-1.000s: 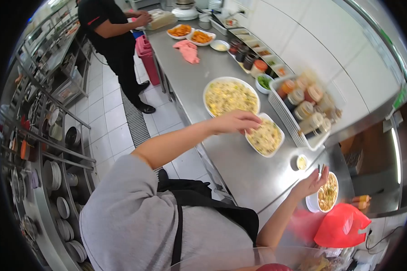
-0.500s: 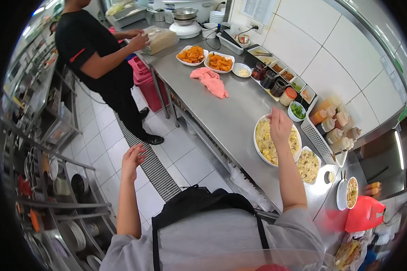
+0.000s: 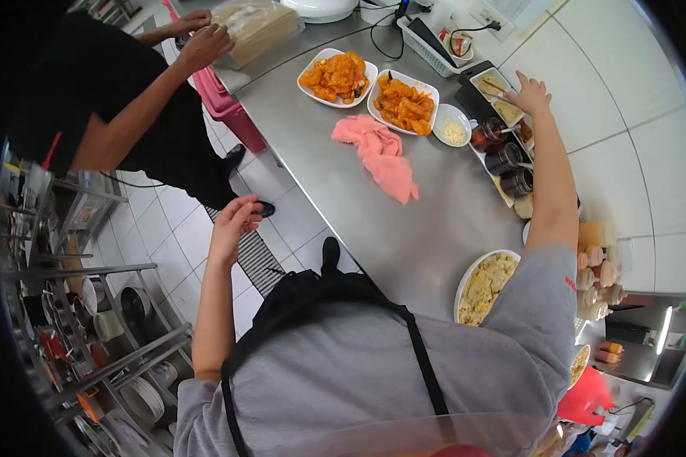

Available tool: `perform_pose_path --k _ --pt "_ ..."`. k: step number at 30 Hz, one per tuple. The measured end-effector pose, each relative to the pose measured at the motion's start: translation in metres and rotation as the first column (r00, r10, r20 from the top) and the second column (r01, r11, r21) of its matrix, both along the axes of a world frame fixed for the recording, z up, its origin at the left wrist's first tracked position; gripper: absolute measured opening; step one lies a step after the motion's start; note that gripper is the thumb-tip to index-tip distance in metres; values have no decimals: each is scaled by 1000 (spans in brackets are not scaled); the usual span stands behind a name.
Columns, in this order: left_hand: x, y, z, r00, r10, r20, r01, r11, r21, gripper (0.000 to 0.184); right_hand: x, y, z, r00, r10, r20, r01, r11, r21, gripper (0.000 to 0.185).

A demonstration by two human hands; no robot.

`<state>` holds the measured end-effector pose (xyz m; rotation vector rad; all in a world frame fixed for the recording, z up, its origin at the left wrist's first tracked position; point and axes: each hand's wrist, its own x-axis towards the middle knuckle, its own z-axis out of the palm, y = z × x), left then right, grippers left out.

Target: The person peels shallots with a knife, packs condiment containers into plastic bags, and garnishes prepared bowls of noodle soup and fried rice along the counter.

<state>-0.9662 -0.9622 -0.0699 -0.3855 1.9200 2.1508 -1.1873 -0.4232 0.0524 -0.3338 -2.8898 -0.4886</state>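
Note:
My right hand [image 3: 531, 94] reaches over the row of small condiment trays [image 3: 489, 82] by the wall, fingers spread and nothing visible in them. Below it stand dark sauce jars [image 3: 503, 158] and a small white bowl of chopped white food [image 3: 453, 126]. Two white dishes of orange food, one left [image 3: 337, 78] and one right [image 3: 404, 103], sit beside that bowl. A crumpled pink cloth [image 3: 379, 154] lies in front of them. My left hand [image 3: 236, 221] hangs over the floor, left of the counter, fingers loosely curled; whether it holds anything is unclear.
At the upper left a co-worker in black [image 3: 114, 99] handles a plastic-wrapped package [image 3: 253, 32]. A large white dish of yellowish food [image 3: 489, 286] is partly behind my right arm. Sauce bottles [image 3: 596, 274] stand at the right. Shelves with plates [image 3: 142, 397] line the left.
My right hand has moved from above the large dish of yellowish food to the condiment trays. The view has shifted along the counter toward the co-worker, and my left hand stays over the floor.

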Motion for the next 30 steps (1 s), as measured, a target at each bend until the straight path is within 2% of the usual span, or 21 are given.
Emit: perform_pose_path --k 1,2,4,6,8,10,12,13,15,16,18,20,21,22,24,25,26,27,28,29,30 --pt "-17 5 -2 999 -35 -3 35 999 -9 29 -18 4 0 984 -76 159 82 996 -35 74" --pt "-33 12 -3 999 -43 10 44 999 -6 29 -40 22 -12 982 -85 171 91 995 -31 74" --pt "-61 30 -7 991 -114 74 116 993 -23 28 -66 55 -31 929 169 329 -84 962 -259 72" --pt "-85 52 -20 974 -225 41 228 968 -104 28 -81 67 -31 894 173 413 -93 974 -208 65" --pt "-105 78 -28 901 -411 -136 362 887 -286 28 -77 44 -7 852 170 495 -105 982 -158 60" --pt "-121 112 -12 713 -607 -351 348 741 -575 31 -64 4 28 792 -69 606 177 977 -120 54" --pt "-129 143 -4 426 -707 -565 178 678 -714 32 -63 6 40 817 -53 574 97 994 -46 55" --pt "-132 153 -4 417 -709 -568 188 679 -710 32 -61 5 44 841 -19 540 7 1000 24 56" --pt "-137 165 -12 134 -822 -553 92 566 -820 31 -52 0 41 871 -79 484 102 994 -23 58" --pt "-140 164 -17 124 -819 -561 94 572 -815 31 -49 -2 35 896 -126 426 174 982 -75 61" --pt "-143 156 -25 129 -967 -218 171 238 -956 28 -38 14 -6 927 -103 360 123 992 -34 63" --pt "-154 132 -29 139 -949 -284 97 298 -950 26 -24 9 -5 978 -141 153 160 979 -123 59" --pt "-153 119 -34 155 -928 -339 40 348 -937 23 -20 7 -3 987 -156 -41 143 966 -214 57" --pt "-157 106 -34 236 -930 -280 90 308 -947 24 -14 4 -1 987 -161 -19 154 965 -212 57" --pt "-165 82 -11 296 -937 -187 159 241 -957 26 -1 -6 1 884 -262 388 345 925 -161 55" --pt "-170 73 7 283 -952 -116 182 172 -968 24 10 -22 1 950 -280 139 300 942 -148 54" --pt "-174 70 14 276 -960 -54 203 113 -973 23 19 -33 -1 948 -284 143 304 942 -144 54" --pt "-176 73 12 274 -960 -57 211 118 -970 23 28 -44 -3 982 -190 8 185 946 -268 55" --pt "-176 82 9 407 -883 -236 562 445 -697 27 41 -59 -5 985 -108 -138 50 927 -371 55" --pt "-179 93 8 584 -751 -307 725 653 -218 31 56 -87 0 988 -99 -115 45 915 -400 56" --pt "-182 107 4 579 -754 -309 729 649 -216 31 69 -102 -5 992 -80 -97 26 884 -466 53"
